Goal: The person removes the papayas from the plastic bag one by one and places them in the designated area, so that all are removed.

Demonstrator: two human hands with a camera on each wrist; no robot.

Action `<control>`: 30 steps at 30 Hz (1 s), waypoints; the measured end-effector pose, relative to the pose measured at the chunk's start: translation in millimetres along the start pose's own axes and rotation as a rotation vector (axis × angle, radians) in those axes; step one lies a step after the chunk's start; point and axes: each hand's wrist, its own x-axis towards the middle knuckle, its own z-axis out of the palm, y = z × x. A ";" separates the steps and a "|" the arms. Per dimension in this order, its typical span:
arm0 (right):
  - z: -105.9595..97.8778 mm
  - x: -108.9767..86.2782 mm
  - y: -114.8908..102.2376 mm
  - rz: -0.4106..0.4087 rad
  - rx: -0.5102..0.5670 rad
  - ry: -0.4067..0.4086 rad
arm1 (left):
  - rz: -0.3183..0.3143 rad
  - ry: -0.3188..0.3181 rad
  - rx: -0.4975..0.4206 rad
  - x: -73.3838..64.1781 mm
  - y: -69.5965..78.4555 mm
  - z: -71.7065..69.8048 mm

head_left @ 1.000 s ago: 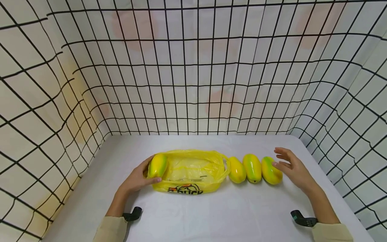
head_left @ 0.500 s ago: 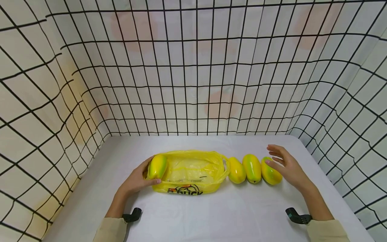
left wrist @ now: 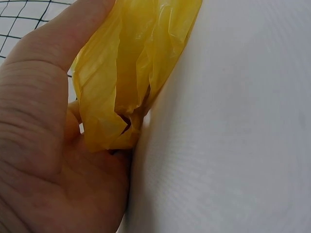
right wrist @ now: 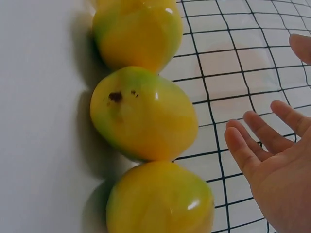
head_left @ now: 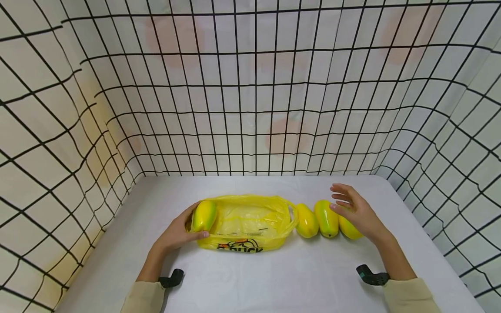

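Observation:
A yellow plastic bag (head_left: 270, 242) with dark print lies with its mouth spread wide. One yellow-green mango (head_left: 204, 215) sits inside at its left end. There my left hand (head_left: 178, 230) holds the bag, thumb at the near rim and fingers round the far side, partly hidden. In the left wrist view the bag's crumpled film (left wrist: 131, 58) lies against the palm. To the right, three mangoes stand in a row: one beside the bag (head_left: 307, 221), a middle mango (head_left: 325, 219) and a right-hand mango (head_left: 349, 229). Over the right-hand mango hovers my right hand (head_left: 362, 217), fingers spread, holding nothing.
A white cloth covers the table (head_left: 270, 282). Black grid netting (head_left: 256, 111) over white sheeting rises at the back and both sides. A black wrist camera (head_left: 172, 278) sits on the left wrist, and a similar camera (head_left: 372, 276) on the right.
My right hand has moved left, from beside the right-hand mango to above it, its thumb now by the middle mango. The left hand, bag and mangoes have stayed put.

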 end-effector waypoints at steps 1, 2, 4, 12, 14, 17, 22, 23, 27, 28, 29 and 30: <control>1.1 0.7 -1.2 -0.003 0.003 -0.003 | -0.001 -0.003 0.001 0.2 -0.1 0.1; 2.2 1.5 -2.3 -0.007 0.010 -0.005 | -0.003 -0.006 -0.001 0.4 0.0 0.2; 4.7 3.9 -3.7 -0.019 0.024 -0.010 | -0.006 -0.007 0.001 0.7 0.3 0.3; 19.4 17.0 -16.9 -0.017 0.120 -0.050 | -0.010 -0.006 0.027 1.3 3.7 0.3; 23.9 19.6 -22.2 -0.004 0.130 -0.059 | -0.004 -0.007 0.025 0.5 4.6 0.0; 30.1 23.4 -25.9 -0.006 0.154 -0.070 | -0.001 -0.010 0.020 -0.6 5.1 -0.1; 39.6 30.0 -29.6 -0.031 0.168 -0.085 | -0.004 -0.008 0.024 0.6 4.3 0.9; 41.6 31.1 -31.4 -0.033 0.169 -0.088 | -0.004 -0.006 0.026 1.0 3.9 1.1; 49.0 34.7 -39.9 -0.039 0.189 -0.106 | -0.004 -0.004 0.034 1.7 2.4 1.2; 50.9 35.4 -41.7 -0.041 0.192 -0.110 | -0.004 -0.003 0.037 1.8 2.0 1.2; 52.7 36.1 -43.7 -0.040 0.197 -0.114 | -0.006 -0.003 0.039 1.8 1.6 1.2; 54.4 36.8 -45.6 -0.040 0.203 -0.119 | -0.006 -0.003 0.039 1.8 1.3 1.2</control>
